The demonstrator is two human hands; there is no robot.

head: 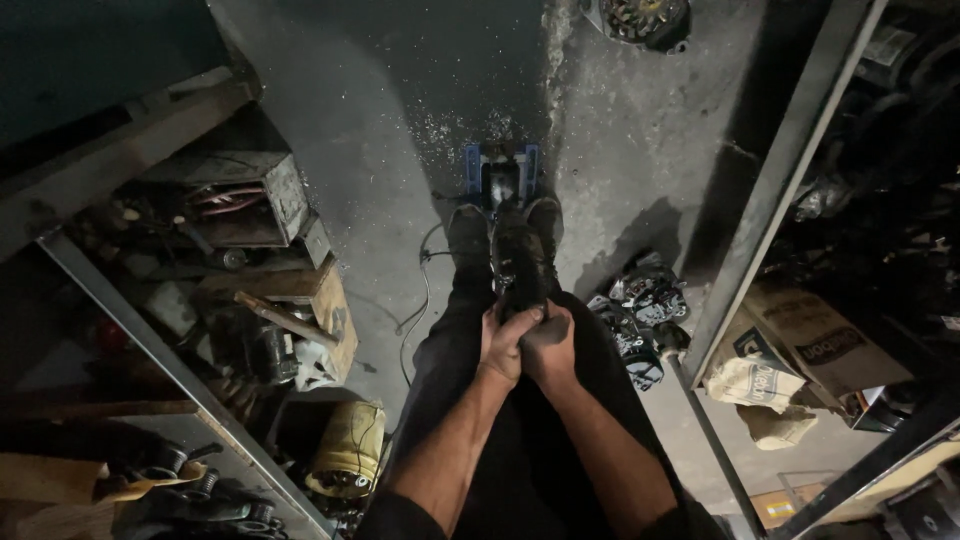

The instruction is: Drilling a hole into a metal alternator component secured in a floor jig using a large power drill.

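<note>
I look straight down at my legs and both feet on a grey concrete floor. My left hand [503, 345] and my right hand [551, 345] are pressed together, both closed around a dark, greasy metal part [520, 268] that I hold between my knees. The part is long and blocky; its lower end is hidden inside my hands. A small blue metal stand [502, 175] sits on the floor just beyond my shoes.
Metal shelving [150, 340] on the left holds a wooden-handled tool, a box of wires and a yellow cylinder [345, 450]. Several alternator-like parts [640, 310] lie right of my leg. A shelf frame [790, 170] on the right holds cardboard boxes [820, 345]. A cable [420, 300] runs along the floor.
</note>
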